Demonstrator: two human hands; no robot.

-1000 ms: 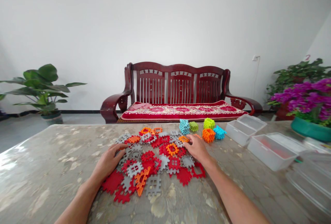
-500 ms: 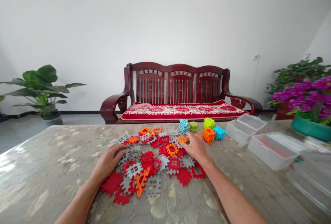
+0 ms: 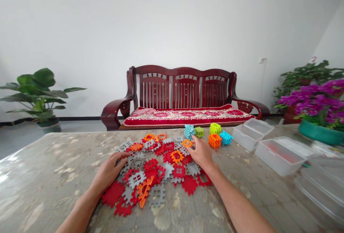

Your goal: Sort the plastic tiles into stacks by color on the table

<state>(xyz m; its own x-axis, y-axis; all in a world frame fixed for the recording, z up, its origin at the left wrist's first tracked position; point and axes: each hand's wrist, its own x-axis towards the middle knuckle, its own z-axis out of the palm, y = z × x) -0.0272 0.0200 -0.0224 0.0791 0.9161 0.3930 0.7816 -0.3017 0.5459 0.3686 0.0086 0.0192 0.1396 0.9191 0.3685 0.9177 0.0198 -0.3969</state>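
Note:
Between my hands lies a loose pile of flat interlocking plastic pieces with notched edges, in red, grey and orange. My left hand (image 3: 110, 168) rests at the pile's left edge, its fingers apart over grey pieces and nothing visibly held. On the far right of the pile, my right hand (image 3: 202, 152) has thumb and fingers spread beside a small orange frame piece (image 3: 187, 143). An orange triangle piece (image 3: 144, 191) and a grey window piece (image 3: 157, 195) lie at the near edge. A red square piece (image 3: 113, 193) is below my left hand.
Behind my right hand stand assembled blocks, including an orange block (image 3: 214, 141) and a blue block (image 3: 226, 138). Clear plastic boxes (image 3: 279, 159) and lids sit at the right, near a purple flower pot (image 3: 321, 132). A wooden bench (image 3: 185, 88) stands beyond the table (image 3: 61, 175).
The whole view has shifted slightly, so things appear a little further left. Both hands keep nearly the same places against the pile, and no piece has visibly been moved.

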